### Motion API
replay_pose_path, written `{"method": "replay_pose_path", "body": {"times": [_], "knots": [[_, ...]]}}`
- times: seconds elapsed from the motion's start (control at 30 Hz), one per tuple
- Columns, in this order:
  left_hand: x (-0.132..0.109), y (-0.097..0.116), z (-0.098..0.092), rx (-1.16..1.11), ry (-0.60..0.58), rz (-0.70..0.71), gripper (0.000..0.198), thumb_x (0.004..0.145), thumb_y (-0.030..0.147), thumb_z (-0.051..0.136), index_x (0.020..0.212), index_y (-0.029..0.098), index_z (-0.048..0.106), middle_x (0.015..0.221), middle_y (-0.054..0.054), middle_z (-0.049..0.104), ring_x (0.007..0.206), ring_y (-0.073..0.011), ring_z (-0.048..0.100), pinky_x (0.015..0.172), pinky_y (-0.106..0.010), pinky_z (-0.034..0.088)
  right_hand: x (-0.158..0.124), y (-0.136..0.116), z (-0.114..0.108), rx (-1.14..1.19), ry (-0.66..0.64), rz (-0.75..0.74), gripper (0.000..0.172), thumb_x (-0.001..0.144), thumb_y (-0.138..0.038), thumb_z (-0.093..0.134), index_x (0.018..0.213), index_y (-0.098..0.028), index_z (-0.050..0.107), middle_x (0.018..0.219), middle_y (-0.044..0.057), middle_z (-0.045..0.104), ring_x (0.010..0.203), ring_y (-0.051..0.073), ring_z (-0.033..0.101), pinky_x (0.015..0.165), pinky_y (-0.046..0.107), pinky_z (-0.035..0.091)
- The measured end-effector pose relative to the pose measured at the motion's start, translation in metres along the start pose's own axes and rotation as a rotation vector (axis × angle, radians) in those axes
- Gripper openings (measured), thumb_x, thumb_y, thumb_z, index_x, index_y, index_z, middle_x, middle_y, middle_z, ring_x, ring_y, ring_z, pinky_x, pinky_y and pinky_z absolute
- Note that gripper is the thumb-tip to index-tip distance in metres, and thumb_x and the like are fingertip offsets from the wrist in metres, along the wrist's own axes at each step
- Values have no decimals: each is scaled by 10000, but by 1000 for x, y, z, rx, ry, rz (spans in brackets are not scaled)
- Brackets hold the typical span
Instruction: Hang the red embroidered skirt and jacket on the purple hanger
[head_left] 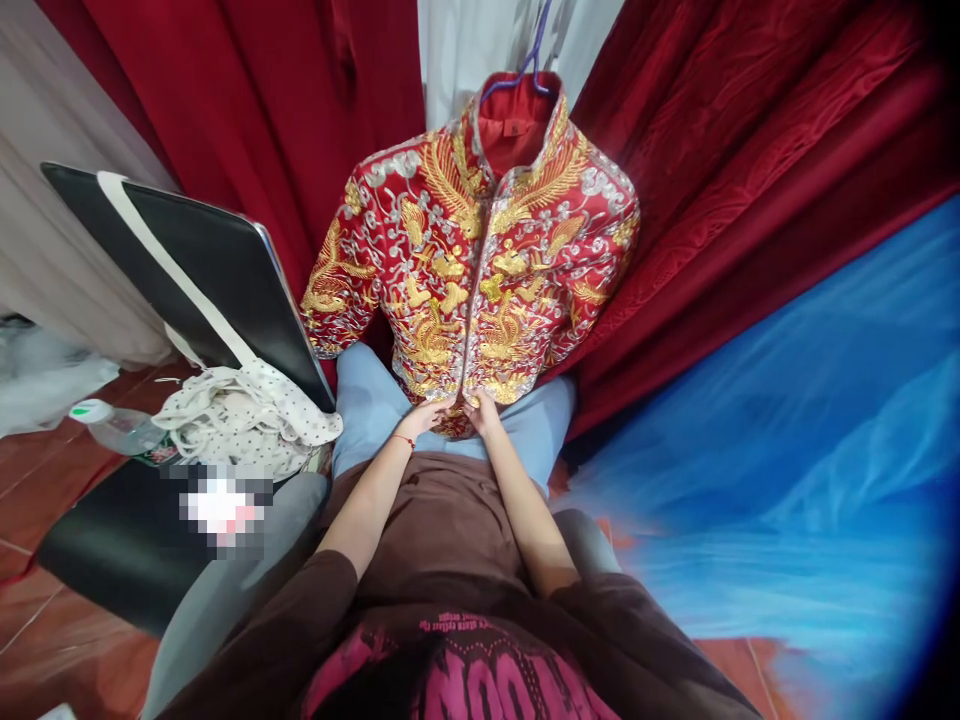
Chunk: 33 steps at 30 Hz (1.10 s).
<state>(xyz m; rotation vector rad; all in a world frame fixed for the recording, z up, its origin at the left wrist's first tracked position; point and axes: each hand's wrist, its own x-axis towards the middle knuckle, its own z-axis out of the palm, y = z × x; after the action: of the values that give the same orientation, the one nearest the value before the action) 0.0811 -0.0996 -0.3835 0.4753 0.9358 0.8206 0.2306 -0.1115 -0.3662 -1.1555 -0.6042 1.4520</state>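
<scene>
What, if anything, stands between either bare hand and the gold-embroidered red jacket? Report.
Nothing visible: the left hand and right hand both touch the lower front of the gold-embroidered red jacket, one on each side of its opening. The black panel with a white strap stands off to the left.

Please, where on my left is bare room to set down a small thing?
The black seat looks bare at its near-left part, left of the blurred patch; floor tiles beside it also. Crowded: its far part, by the bottle and dotted cloth; the lap, with embroidered jacket, left hand and right hand.
</scene>
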Motion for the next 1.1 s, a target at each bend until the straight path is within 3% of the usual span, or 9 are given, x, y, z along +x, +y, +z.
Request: {"method": "replay_pose_path", "body": {"times": [0.2,0.37,0.6,0.93,1.1], "knots": [[-2,-2,5,-50,-20,62,222,647,128,873,782,131,697,687,6,652,636,-67,529,626,-216,342,-3,-2,-1,84,11,-2,263,608,-260,802,719,-211,568,593,-79,571,524,70,466,500,200,381],[-6,5,10,-160,-94,67,155,778,189,795,762,145,647,617,35,552,640,-73,521,650,-207,393,-10,-4,5,95,-14,-4,353,556,-240,849,860,-200,675,817,-8,735,789,146,648,655,238,487],[-10,9,10,-215,-155,8,152,852,191,730,741,150,635,643,10,533,641,-95,512,681,-225,456,-14,-7,7,101,-51,3,412,563,-201,856,943,-228,698,988,6,770,982,178,679,803,278,529],[-10,10,11,-177,-131,-8,137,862,193,715,751,151,646,669,2,554,626,-88,498,663,-207,449,-13,-4,6,89,-84,9,466,548,-203,877,973,-225,688,975,9,762,916,171,677,777,274,537],[-7,8,9,-134,-128,16,155,775,224,803,788,152,666,676,12,588,648,-89,513,672,-213,428,-11,2,8,57,-73,7,351,594,-295,866,857,-214,649,708,-33,687,733,138,640,649,241,498]]}}
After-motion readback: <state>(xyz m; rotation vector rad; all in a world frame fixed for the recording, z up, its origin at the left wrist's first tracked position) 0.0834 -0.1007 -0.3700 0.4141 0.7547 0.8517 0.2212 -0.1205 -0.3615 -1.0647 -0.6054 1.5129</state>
